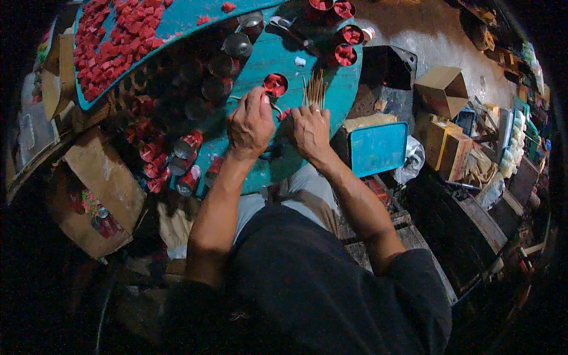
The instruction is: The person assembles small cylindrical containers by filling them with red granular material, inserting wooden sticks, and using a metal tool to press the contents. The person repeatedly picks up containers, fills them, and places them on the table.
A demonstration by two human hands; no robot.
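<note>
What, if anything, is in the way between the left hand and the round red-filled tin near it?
Nothing visible. The tin sits just beyond the left hand, maybe touching; the thin sticks are to the tin's right.

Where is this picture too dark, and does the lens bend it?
All in the head view: left hand, right hand and turquoise table are lit enough to read; corners sink into black; the dark shirt loses detail; surroundings curve toward the rim.

Right fingers [307, 112] at thin sticks [315, 90]
</note>
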